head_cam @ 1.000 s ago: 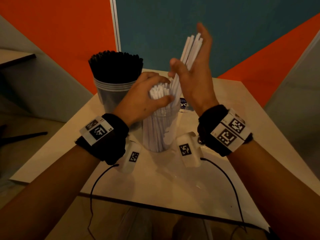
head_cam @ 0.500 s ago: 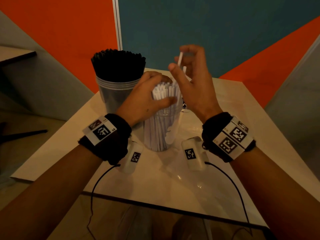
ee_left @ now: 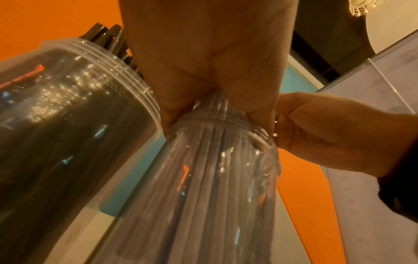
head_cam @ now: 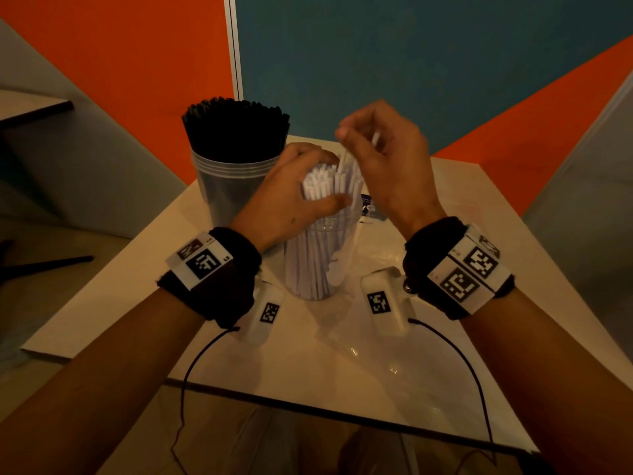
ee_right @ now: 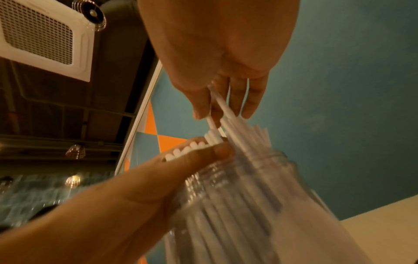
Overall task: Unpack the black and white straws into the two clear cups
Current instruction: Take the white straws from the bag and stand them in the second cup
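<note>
A clear cup (head_cam: 222, 190) at the back left is packed with black straws (head_cam: 234, 130). In front of it a second clear cup (head_cam: 320, 269) holds white straws (head_cam: 325, 183). My left hand (head_cam: 334, 178) curls round the tops of the white straws just above the rim, thumb toward me; the left wrist view shows its palm (ee_left: 217, 96) closing on the bundle. My right hand (head_cam: 358, 140) hovers over the same cup and pinches a couple of white straws (ee_right: 222, 105) whose lower ends stand among the others.
A packet with a blue label (head_cam: 368, 209) lies behind the white-straw cup. Crinkled clear wrapping (head_cam: 356, 353) lies on the white table (head_cam: 102, 313) in front. Orange and teal wall panels stand close behind. The table's front edge runs under my forearms.
My right hand came down from high above the cup, where it held a larger bunch of white straws, and now pinches only a couple. My left hand has stayed round the bundle.
</note>
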{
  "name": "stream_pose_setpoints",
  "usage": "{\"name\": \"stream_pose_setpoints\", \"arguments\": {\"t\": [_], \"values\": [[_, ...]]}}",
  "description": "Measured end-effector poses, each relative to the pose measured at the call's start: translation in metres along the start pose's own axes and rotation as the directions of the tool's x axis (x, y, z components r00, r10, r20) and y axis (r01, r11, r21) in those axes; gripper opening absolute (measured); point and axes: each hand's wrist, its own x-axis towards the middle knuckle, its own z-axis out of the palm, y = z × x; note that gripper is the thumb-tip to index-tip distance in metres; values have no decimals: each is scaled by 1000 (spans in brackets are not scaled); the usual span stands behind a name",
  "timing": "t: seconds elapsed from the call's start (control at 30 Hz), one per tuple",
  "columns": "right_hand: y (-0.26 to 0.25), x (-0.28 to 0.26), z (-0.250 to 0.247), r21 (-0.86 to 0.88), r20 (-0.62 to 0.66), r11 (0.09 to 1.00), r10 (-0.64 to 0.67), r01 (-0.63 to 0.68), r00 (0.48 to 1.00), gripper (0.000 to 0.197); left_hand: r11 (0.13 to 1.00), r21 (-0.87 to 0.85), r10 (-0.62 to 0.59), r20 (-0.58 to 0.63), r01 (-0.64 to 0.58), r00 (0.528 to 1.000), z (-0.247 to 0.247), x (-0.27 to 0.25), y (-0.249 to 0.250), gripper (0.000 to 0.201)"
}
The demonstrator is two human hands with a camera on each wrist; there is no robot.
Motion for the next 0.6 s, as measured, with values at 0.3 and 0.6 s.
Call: {"name": "stream_pose_setpoints", "arguments": {"t": [0.3,0.6], "values": [[6,-17,12,-29,199,975,221,-219,955,54,995,-81,-56,67,61,996,-5,0,3,76],[-9,-17,19,42,345,975,189,-216,919,47,964,-252,-89,-14,83,996,3,2,4,101]]}}
